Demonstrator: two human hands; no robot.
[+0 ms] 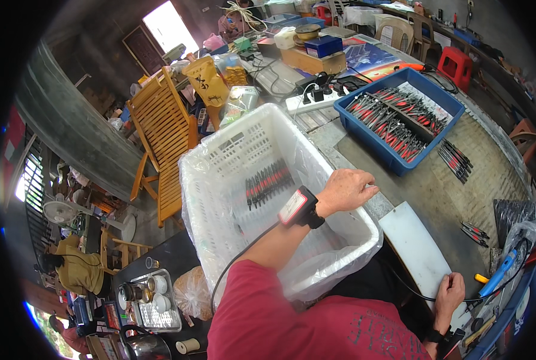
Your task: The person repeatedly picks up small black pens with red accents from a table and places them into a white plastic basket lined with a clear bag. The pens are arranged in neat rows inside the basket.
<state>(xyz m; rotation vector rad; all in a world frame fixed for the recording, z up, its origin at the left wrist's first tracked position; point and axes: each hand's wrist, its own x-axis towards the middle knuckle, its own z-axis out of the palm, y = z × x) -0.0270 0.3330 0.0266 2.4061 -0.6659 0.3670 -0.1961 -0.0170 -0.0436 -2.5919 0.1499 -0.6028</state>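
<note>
My left hand (347,191) hovers over the right rim of a white plastic crate (223,150) lined with clear film. Its fingers are loosely stretched and partly apart, with nothing visible in them. Inside the crate lies a neat row of slim black-and-red tools (269,182), too small to name exactly. My right hand (450,295) is by the lower end of a white board (417,237), its fingers curled and pressed together; what they hold, if anything, is hidden. A blue bin (394,157) holds many similar tools on both sides of a divider.
Small groups of black-and-red tools (454,161) lie on the worktable (490,180). A white power strip (311,101) stands behind the crate. Left are a folding wooden chair (163,138) and a metal tray of cups (172,321). A cable crosses my left arm. Another person (79,267) is far left.
</note>
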